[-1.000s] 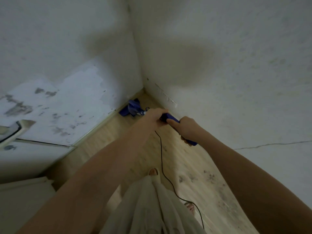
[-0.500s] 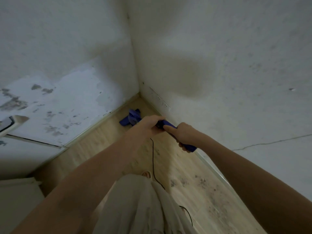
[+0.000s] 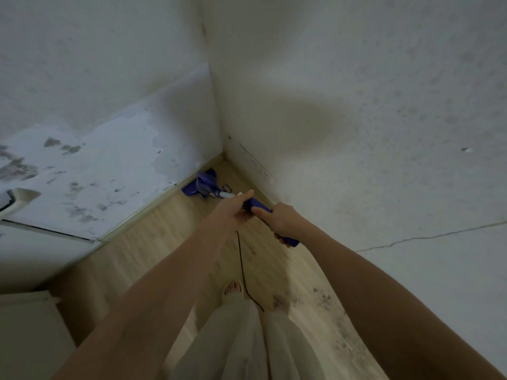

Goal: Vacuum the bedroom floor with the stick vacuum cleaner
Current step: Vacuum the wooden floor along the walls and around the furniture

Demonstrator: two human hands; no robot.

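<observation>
A blue stick vacuum cleaner has its floor head down on the light wooden floor, close to the room corner and against the left wall's skirting. My left hand grips the upper end of its shaft. My right hand grips the blue handle just behind it. A thin black cord hangs from the handle to the floor between my arms.
Two white, stained walls meet at the corner; the right wall has a long crack. Dark dirt specks lie on the floor along the right wall. My feet and pale trousers stand below. White furniture sits at the left edge.
The view has tilted and shifted, so the corner sits lower in frame. The vacuum head has stayed near the corner, and both hands have kept their grip.
</observation>
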